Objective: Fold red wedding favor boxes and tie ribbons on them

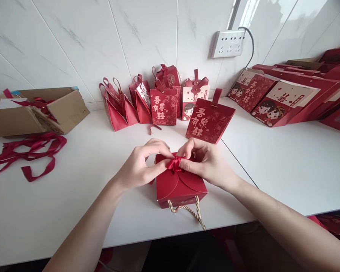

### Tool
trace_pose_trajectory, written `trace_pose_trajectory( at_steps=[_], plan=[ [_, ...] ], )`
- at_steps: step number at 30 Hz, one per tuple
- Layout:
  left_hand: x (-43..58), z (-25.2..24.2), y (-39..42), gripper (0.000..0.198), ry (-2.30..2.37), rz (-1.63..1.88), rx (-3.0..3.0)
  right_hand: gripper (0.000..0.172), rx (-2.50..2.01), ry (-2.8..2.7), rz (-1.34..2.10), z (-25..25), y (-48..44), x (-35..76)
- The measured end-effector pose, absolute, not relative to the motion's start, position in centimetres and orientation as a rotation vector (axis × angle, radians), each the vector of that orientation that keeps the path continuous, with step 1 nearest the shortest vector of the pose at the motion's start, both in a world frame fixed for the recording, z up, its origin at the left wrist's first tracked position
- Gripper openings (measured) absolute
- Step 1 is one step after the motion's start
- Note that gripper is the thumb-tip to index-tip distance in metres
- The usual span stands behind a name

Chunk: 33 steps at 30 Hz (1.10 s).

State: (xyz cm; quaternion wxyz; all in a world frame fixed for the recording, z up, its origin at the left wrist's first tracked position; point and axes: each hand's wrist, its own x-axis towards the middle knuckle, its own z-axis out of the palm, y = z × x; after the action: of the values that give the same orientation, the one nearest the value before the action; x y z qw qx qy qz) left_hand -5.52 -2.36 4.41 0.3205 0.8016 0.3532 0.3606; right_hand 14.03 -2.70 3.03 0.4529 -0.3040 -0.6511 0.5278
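A red gift box (170, 187) with curved, overlapping top flaps sits near the table's front edge. On its top is a red satin ribbon (175, 164), gathered into a bow shape. My left hand (146, 162) pinches the ribbon from the left between thumb and forefinger. From the other side, my right hand (205, 160) grips it with thumb and bent fingers. A twisted gold cord handle (198, 211) hangs from the box's near side over the tabletop. The far side of the box is partly hidden by my hands.
Several finished-looking red boxes and bags (163, 107) stand along the tiled wall. Loose red ribbon (42, 151) lies at left, before an open cardboard box (65, 109). Flat red cartons (300, 94) are stacked at right, below a wall socket strip (228, 43).
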Motion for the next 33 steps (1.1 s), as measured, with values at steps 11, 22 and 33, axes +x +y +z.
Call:
trace_pose_trajectory(
  at_steps=[11, 22, 33],
  plan=[
    [-4.7, 4.9, -3.5, 0.031, 1.062, 0.855, 2.106, 0.026, -0.762, -1.656, 1.214, 3.0, -2.6, 14.1],
    [-4.8, 4.3, -2.7, 0.032, 0.852, 0.776, 1.767, 0.014, -0.697, -1.836, 1.064, 3.5, -2.1, 15.1],
    [-5.0, 4.4, -2.9, 0.035, 0.861, 0.741, 1.671, 0.010, -0.533, -2.221, 0.211, 4.5, -2.6, 16.8]
  ],
)
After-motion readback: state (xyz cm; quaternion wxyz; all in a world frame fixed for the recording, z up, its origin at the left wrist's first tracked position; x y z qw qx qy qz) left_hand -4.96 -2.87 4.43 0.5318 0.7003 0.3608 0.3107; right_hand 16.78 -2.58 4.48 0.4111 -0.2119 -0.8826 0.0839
